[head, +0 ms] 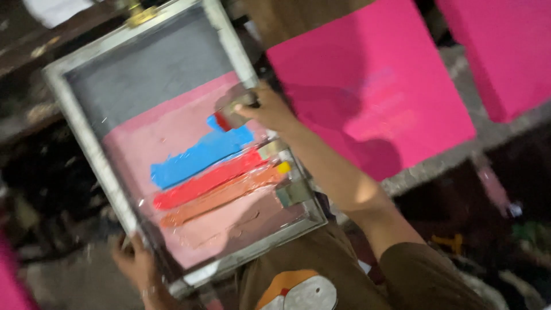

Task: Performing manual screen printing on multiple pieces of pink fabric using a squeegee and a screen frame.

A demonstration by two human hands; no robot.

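A screen-printing frame (86,149) with a pale metal rim lies tilted before me. Its mesh is grey at the far end and pink nearer me, with streaks of blue ink (198,158), red ink (209,181) and orange-brown ink (221,198) across it. My right hand (267,109) reaches in over the frame's right rim and grips a small flat scraper (232,112) smeared with red and blue, its edge touching the top of the blue streak. At the frame's near left corner, my left hand (133,261) holds the rim from below.
Bright pink sheets (373,86) lie on a grey table to the right of the frame, another pink sheet (505,51) at the far right. Small scrapers (293,192) rest against the frame's right rim. Dark clutter fills the left and lower right.
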